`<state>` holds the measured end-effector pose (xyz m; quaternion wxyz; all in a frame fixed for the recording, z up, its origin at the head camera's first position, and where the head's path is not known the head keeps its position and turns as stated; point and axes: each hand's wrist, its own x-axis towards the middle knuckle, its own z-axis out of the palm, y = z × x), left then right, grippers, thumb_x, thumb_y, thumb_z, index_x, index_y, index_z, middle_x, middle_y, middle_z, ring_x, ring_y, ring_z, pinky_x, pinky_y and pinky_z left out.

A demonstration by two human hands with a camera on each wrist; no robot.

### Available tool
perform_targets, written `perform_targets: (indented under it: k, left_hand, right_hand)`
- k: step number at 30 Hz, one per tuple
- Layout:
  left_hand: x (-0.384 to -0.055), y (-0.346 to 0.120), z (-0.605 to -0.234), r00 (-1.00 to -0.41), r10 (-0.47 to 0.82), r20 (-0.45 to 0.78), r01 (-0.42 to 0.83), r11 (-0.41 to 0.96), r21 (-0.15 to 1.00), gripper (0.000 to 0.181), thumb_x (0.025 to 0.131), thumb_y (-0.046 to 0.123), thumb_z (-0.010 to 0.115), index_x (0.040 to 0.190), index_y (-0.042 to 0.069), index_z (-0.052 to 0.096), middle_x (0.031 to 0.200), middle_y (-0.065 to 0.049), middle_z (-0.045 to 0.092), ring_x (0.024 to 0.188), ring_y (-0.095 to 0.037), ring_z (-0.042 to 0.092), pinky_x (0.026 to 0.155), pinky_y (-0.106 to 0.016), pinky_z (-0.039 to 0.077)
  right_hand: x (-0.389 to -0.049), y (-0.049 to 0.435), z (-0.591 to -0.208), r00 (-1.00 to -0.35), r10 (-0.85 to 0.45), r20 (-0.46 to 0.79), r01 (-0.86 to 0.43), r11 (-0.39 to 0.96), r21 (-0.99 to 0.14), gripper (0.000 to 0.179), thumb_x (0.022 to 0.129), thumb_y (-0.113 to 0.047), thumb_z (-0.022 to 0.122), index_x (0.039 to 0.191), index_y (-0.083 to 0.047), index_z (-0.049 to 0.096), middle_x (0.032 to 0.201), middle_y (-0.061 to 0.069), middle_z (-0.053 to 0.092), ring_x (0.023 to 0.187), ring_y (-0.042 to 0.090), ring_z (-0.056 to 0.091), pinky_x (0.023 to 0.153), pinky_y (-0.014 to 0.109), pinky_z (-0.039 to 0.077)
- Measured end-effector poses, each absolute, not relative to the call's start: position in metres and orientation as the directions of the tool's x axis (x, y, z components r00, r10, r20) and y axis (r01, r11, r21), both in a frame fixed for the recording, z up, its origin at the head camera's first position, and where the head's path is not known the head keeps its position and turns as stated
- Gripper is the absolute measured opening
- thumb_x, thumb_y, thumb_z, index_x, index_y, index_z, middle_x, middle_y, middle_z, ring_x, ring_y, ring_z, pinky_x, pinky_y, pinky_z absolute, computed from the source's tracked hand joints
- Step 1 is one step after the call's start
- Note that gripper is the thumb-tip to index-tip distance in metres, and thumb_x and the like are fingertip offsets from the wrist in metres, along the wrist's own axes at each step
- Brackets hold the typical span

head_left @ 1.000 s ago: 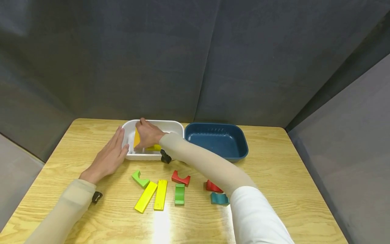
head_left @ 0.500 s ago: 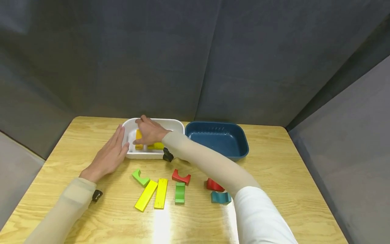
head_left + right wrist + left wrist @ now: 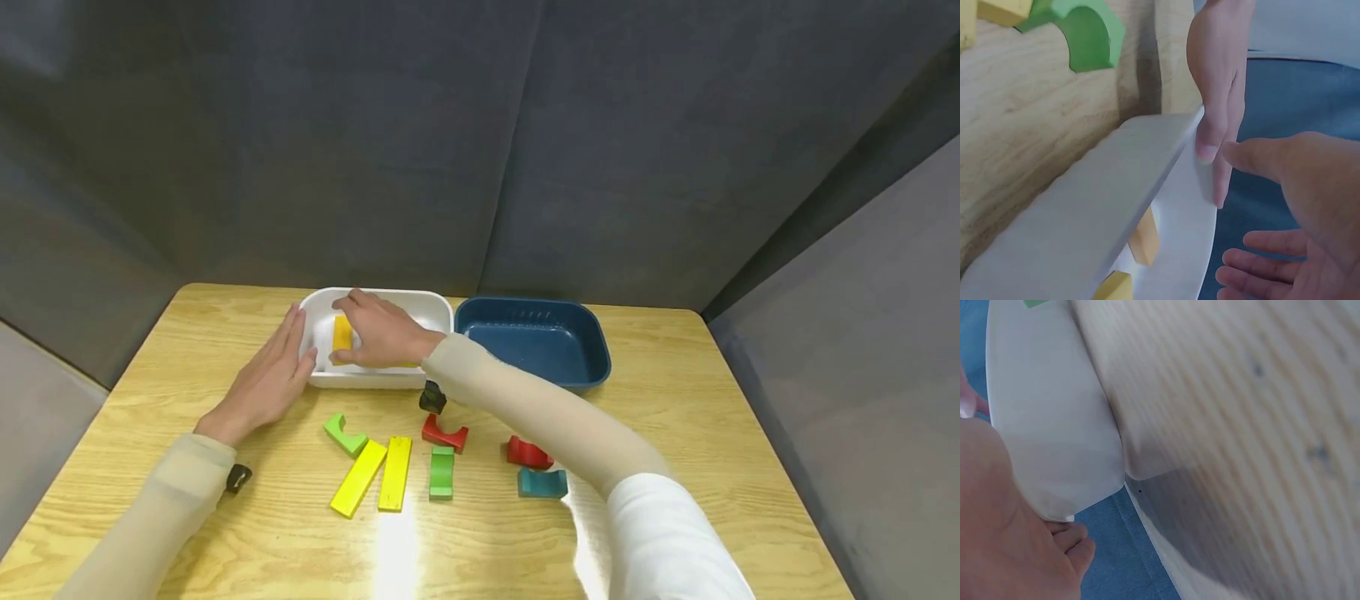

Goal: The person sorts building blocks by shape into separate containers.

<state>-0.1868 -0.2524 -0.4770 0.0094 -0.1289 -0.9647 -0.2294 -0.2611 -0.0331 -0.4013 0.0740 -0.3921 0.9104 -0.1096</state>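
My left hand (image 3: 262, 375) rests against the left end of a white tray (image 3: 367, 380), its fingers straight along the wall. Over that tray my right hand (image 3: 386, 333) hovers with its thumb and fingers spread. The right wrist view shows nothing between those fingers. On the tray floor lies an orange block (image 3: 342, 333), left of the right hand and apart from it in the right wrist view. A yellow block (image 3: 1115, 287) also lies inside, mostly hidden beneath the right hand in the head view.
A dark blue tray (image 3: 536, 343) stands right of the white one. In front lie two yellow planks (image 3: 358, 479), a light green arch block (image 3: 345, 436), a green block (image 3: 442, 473), a red arch block (image 3: 444, 433), another red block (image 3: 528, 452) and a teal block (image 3: 542, 483).
My right hand has let go of the orange block, which now lies lower in the white tray. The hand has drawn slightly to the right. My left hand stays at the tray's end.
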Motion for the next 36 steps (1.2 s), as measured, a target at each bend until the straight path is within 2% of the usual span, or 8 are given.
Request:
perform_targets:
  k: [4, 14, 20, 26, 36]
  left_hand:
    - [-0.187, -0.252, -0.477, -0.966, 0.247, 0.079, 0.256, 0.858, 0.445, 0.074, 0.117, 0.038, 0.029, 0.17, -0.001, -0.003, 0.179, -0.015, -0.012, 0.163, -0.048, 0.01, 0.127, -0.068, 0.021]
    - [-0.185, -0.25, -0.476, -0.964, 0.248, 0.094, 0.263, 0.856, 0.445, 0.073, 0.117, 0.039, 0.027, 0.17, -0.002, -0.002, 0.179, -0.017, -0.011, 0.163, -0.049, 0.01, 0.128, -0.067, 0.02]
    - [-0.185, -0.249, -0.475, -0.965, 0.245, 0.098, 0.263, 0.858, 0.442, 0.073, 0.117, 0.039, 0.028, 0.17, -0.002, -0.001, 0.179, -0.019, -0.009, 0.162, -0.049, 0.012, 0.127, -0.067, 0.022]
    - [-0.184, -0.249, -0.475, -0.966, 0.241, 0.09, 0.256, 0.861, 0.44, 0.074, 0.117, 0.039, 0.029, 0.17, -0.002, -0.001, 0.179, -0.016, -0.011, 0.163, -0.048, 0.011, 0.127, -0.067, 0.022]
    - [-0.184, -0.249, -0.477, -0.968, 0.236, 0.081, 0.247, 0.859, 0.449, 0.073, 0.117, 0.04, 0.026, 0.17, 0.0, -0.003, 0.179, -0.014, -0.013, 0.163, -0.048, 0.009, 0.128, -0.067, 0.019]
  right_hand:
    - [-0.252, -0.028, -0.4, -0.673, -0.739, -0.03, -0.707, 0.655, -0.267, 0.08, 0.097, -0.05, 0.076, 0.16, -0.009, 0.047, 0.155, 0.007, 0.054, 0.132, 0.019, 0.056, 0.119, 0.034, 0.046]
    - [-0.233, -0.012, -0.394, -0.632, -0.775, 0.021, -0.75, 0.604, -0.27, 0.077, 0.099, -0.05, 0.074, 0.158, -0.006, 0.049, 0.146, 0.009, 0.058, 0.116, 0.016, 0.057, 0.107, 0.028, 0.052]
    - [-0.223, 0.001, -0.391, -0.619, -0.784, 0.044, -0.76, 0.585, -0.281, 0.077, 0.099, -0.047, 0.076, 0.158, -0.006, 0.049, 0.147, 0.009, 0.058, 0.119, 0.017, 0.056, 0.108, 0.029, 0.051]
    - [-0.211, 0.014, -0.39, -0.613, -0.788, 0.058, -0.764, 0.572, -0.299, 0.077, 0.099, -0.047, 0.076, 0.158, -0.005, 0.049, 0.144, 0.009, 0.059, 0.115, 0.017, 0.056, 0.104, 0.03, 0.052]
    - [-0.191, 0.035, -0.389, -0.606, -0.789, 0.105, -0.774, 0.553, -0.309, 0.078, 0.096, -0.046, 0.08, 0.156, -0.004, 0.051, 0.144, 0.009, 0.061, 0.12, 0.021, 0.06, 0.106, 0.032, 0.053]
